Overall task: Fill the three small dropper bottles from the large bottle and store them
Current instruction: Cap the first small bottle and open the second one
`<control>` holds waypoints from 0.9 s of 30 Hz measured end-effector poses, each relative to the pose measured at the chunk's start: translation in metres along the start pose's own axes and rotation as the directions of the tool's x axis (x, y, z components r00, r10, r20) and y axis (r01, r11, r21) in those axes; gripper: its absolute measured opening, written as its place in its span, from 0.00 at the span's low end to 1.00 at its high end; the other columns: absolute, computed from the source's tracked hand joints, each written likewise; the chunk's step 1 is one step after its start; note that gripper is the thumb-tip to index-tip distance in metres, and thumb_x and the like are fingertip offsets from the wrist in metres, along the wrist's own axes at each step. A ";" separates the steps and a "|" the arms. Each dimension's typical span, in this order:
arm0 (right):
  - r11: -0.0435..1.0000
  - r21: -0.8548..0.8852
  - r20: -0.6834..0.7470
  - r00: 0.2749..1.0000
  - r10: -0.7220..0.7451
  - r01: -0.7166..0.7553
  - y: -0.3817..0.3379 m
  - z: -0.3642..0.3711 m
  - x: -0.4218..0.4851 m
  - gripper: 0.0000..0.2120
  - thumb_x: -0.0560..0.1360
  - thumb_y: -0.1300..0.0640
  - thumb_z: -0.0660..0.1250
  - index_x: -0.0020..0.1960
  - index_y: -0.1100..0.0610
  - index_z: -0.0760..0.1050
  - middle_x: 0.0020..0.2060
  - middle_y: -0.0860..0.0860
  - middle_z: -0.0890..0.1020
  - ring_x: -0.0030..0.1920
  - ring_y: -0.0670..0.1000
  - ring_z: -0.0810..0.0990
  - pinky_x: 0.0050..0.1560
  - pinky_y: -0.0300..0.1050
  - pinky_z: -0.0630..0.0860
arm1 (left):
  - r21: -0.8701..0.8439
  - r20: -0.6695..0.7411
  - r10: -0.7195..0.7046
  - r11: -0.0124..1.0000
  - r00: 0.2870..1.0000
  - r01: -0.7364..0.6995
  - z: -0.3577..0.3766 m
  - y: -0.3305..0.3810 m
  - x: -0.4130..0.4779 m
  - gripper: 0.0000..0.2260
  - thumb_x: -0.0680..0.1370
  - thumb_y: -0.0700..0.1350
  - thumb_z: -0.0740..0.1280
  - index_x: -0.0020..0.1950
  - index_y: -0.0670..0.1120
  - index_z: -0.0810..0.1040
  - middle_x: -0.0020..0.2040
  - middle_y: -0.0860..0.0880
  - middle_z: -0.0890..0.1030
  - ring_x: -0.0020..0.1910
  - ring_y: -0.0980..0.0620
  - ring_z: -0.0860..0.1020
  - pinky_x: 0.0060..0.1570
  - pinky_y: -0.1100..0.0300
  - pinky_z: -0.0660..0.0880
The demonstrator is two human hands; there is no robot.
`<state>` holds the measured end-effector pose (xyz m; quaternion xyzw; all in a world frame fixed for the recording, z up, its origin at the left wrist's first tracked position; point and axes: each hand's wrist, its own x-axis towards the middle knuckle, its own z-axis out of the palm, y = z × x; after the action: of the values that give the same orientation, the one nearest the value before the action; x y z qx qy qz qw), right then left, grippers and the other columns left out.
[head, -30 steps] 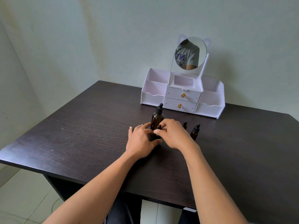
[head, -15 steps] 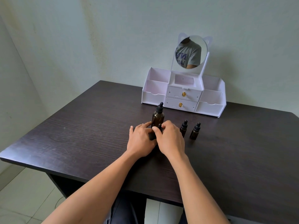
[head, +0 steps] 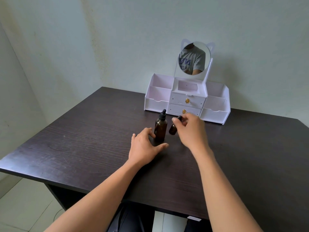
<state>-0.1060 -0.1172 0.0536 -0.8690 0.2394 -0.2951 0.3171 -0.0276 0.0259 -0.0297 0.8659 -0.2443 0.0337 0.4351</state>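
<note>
Head view looks down on a dark brown wood-grain table [head: 83, 139] set into a corner of pale walls. The large amber glass bottle with a black dropper cap [head: 160, 126] stands upright near the middle of the table, well back from the near edge. The left hand [head: 145, 144] lies released on the surface just in front of and to the left of it, fingers spread and gripping nothing, thumb stretched toward the bottle's base. The right hand [head: 190, 129] is raised just right of the large bottle and pinches the black cap of a small amber dropper bottle [head: 173, 128]. This bottle hangs tilted, close beside the large one but not touching it, and its base appears clear of the surface.

Against the far edge sits a white plastic organiser with open side compartments and two gold-knobbed drawers [head: 187, 101], topped by a round mirror with cat ears [head: 194, 58]. A strip of bare tabletop separates it from the hands. Wide open surface runs to the left edge and left corners, and more lies toward the right edge
</note>
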 end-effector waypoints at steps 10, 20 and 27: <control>0.998 -0.038 -0.115 0.992 -0.058 0.054 -0.018 -0.071 0.085 0.10 0.80 0.54 0.66 0.56 0.57 0.82 0.47 0.54 0.83 0.42 0.53 0.78 0.40 0.40 0.71 | 0.051 -0.047 -0.152 0.987 0.987 0.154 0.006 0.013 0.020 0.39 0.65 0.70 0.72 0.70 0.54 0.68 0.64 0.53 0.77 0.66 0.50 0.72 0.70 0.50 0.60; 0.978 -0.199 -0.129 0.987 -0.091 0.064 -0.003 -0.072 0.177 0.09 0.78 0.58 0.69 0.56 0.56 0.83 0.52 0.56 0.84 0.50 0.58 0.82 0.54 0.51 0.79 | 0.201 -0.070 -0.038 0.978 0.997 0.052 0.015 -0.001 0.023 0.25 0.69 0.67 0.70 0.62 0.58 0.75 0.62 0.58 0.75 0.63 0.53 0.68 0.67 0.51 0.57; 0.962 -0.268 -0.079 0.993 -0.083 0.059 0.011 -0.057 0.207 0.09 0.78 0.60 0.69 0.57 0.57 0.82 0.55 0.58 0.83 0.53 0.59 0.82 0.54 0.48 0.78 | 0.192 -0.073 -0.037 0.980 0.997 0.051 0.015 0.000 0.023 0.25 0.69 0.67 0.71 0.62 0.58 0.74 0.63 0.58 0.75 0.63 0.54 0.69 0.66 0.52 0.57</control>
<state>0.0012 -0.2731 0.1560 -0.8974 0.2596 -0.3103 0.1763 -0.0098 0.0055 -0.0333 0.9077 -0.2054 0.0777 0.3575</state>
